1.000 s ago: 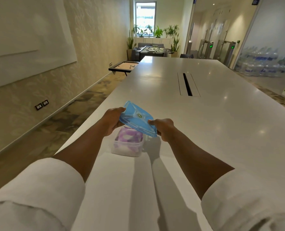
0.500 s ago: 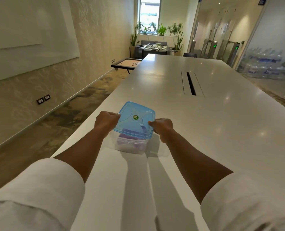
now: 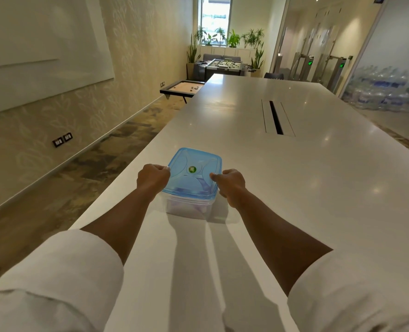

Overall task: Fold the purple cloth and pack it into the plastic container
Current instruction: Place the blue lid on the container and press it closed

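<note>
Long white glossy worktop runs away from me down a pale room, plants by the far window, a dark cable slot set in the surface well beyond the box.

My left hand is curled, fingertips pinching the left edge of the blue lid. My right hand does likewise on the lid's right edge, thumb tip on the rim. Both hands closed on the lid, neither spread.

Lid sits on top of the plastic container, roughly level; can't tell if it has snapped on all round. Container stands on the worktop near its left edge, between my two hands. Purple cloth is inside, seen only dimly through lid and clear wall, so its fold can't be judged.

Handling, my guess: the lot is light, cloth adds almost nothing. Lid is thin translucent plastic, rounded square, raised rim, moulded ribs crossing to a green round sticker in the middle; it will flex, so pressing at the corners and edges beats pushing the centre. Container walls are clear, smooth, slightly springy. On this slick worktop the box will probably slide if pushed sideways, so press straight down. Cloth is soft and may puff up against the lid.

Best hold for lifting: both sides, under the rim.
</note>
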Demonstrator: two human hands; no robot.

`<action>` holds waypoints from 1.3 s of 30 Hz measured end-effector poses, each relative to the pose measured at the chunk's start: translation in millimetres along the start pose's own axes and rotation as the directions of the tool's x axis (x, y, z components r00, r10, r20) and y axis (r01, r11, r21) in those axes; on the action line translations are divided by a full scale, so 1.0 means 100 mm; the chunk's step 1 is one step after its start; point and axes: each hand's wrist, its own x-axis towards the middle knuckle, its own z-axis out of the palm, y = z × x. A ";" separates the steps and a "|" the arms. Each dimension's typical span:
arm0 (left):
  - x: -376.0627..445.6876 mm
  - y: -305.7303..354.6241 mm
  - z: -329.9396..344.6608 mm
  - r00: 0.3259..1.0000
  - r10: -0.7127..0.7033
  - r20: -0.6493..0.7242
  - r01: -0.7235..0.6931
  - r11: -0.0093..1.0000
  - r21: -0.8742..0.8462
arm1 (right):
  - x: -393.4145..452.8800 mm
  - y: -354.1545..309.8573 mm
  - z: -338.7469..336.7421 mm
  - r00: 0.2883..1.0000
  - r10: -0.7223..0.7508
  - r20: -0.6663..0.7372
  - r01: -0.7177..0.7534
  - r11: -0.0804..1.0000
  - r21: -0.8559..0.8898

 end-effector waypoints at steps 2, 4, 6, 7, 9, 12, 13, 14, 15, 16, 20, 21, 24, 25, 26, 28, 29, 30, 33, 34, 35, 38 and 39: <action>-0.01 -0.01 0.00 1.000 0.002 0.011 -0.002 1.000 0.015 | -0.01 0.01 0.01 0.998 0.059 0.039 -0.059 0.998 0.010; -0.02 -0.01 0.02 0.999 -0.014 0.034 0.011 0.998 0.066 | -0.03 0.04 0.03 0.992 0.099 0.080 -0.101 0.994 0.028; -0.02 -0.02 0.04 0.996 -0.060 0.061 0.052 0.991 0.121 | -0.06 0.07 0.05 0.987 0.117 0.114 -0.121 0.992 0.028; -0.02 -0.03 0.05 0.994 -0.084 0.075 0.073 0.988 0.138 | -0.07 0.09 0.06 0.985 0.120 0.121 -0.123 0.992 0.017; -0.03 -0.06 0.06 0.988 -0.116 0.100 0.101 0.984 0.146 | -0.09 0.11 0.09 0.986 0.124 0.110 -0.122 0.992 -0.025; -0.05 -0.08 0.06 0.985 -0.123 0.122 0.106 0.985 0.139 | -0.14 0.13 0.12 0.991 0.124 0.056 -0.120 0.990 -0.076; -0.06 -0.08 0.06 0.983 -0.125 0.134 0.108 0.986 0.127 | -0.15 0.13 0.13 0.992 0.123 0.041 -0.120 0.989 -0.083; -0.07 -0.08 0.06 0.980 -0.130 0.151 0.114 0.988 0.108 | -0.17 0.14 0.14 0.992 0.125 0.032 -0.122 0.989 -0.087; -0.08 -0.08 0.06 0.976 -0.135 0.168 0.122 0.989 0.086 | -0.19 0.15 0.15 0.991 0.127 0.028 -0.125 0.988 -0.088; -0.09 -0.08 0.06 0.973 -0.140 0.184 0.131 0.990 0.058 | -0.20 0.15 0.16 0.992 0.126 0.025 -0.123 0.988 -0.091; -0.12 -0.06 0.05 0.966 -0.132 0.222 0.143 0.989 -0.038 | -0.20 0.17 0.15 0.996 0.077 0.043 -0.071 0.989 -0.129; -0.12 -0.06 0.05 0.964 -0.130 0.231 0.145 0.988 -0.048 | -0.19 0.17 0.14 0.997 0.066 0.049 -0.059 0.989 -0.135; -0.14 -0.04 0.04 0.960 -0.119 0.255 0.141 0.987 -0.071 | -0.20 0.19 0.14 0.999 0.044 0.026 -0.039 0.988 -0.148; -0.14 -0.04 0.05 0.963 -0.116 0.244 0.137 0.988 -0.070 | -0.20 0.20 0.14 0.999 0.042 0.016 -0.039 0.988 -0.149; -0.15 -0.05 0.06 0.968 -0.110 0.226 0.128 0.990 -0.064 | -0.20 0.21 0.15 0.999 0.042 0.012 -0.040 0.987 -0.153; -0.16 -0.09 0.08 0.977 -0.081 0.197 0.092 0.995 -0.049 | -0.20 0.22 0.16 0.999 0.042 0.015 -0.039 0.986 -0.160; -0.16 -0.11 0.10 0.980 -0.066 0.187 0.076 0.996 -0.045 | -0.20 0.22 0.17 0.999 0.041 0.018 -0.038 0.986 -0.162; -0.16 -0.14 0.12 0.982 -0.056 0.179 0.064 0.997 -0.043 | -0.20 0.22 0.16 0.999 0.040 0.021 -0.036 0.986 -0.163; -0.18 -0.15 0.13 0.983 -0.041 0.177 0.050 0.998 -0.046 | -0.18 0.22 0.15 0.998 0.039 0.044 -0.031 0.987 -0.156; -0.19 -0.14 0.13 0.983 -0.039 0.178 0.048 0.998 -0.048 | -0.17 0.22 0.15 0.998 0.039 0.054 -0.030 0.987 -0.157; -0.19 -0.14 0.13 0.983 -0.037 0.179 0.047 0.998 -0.048 | -0.17 0.23 0.15 0.997 0.040 0.061 -0.030 0.987 -0.159; -0.18 -0.14 0.11 0.978 -0.052 0.200 0.061 0.997 -0.042 | -0.14 0.25 0.11 0.997 0.043 0.063 -0.032 0.985 -0.169; -0.17 -0.14 0.10 0.975 -0.069 0.210 0.079 0.996 -0.036 | -0.14 0.25 0.10 0.997 0.052 0.060 -0.041 0.985 -0.171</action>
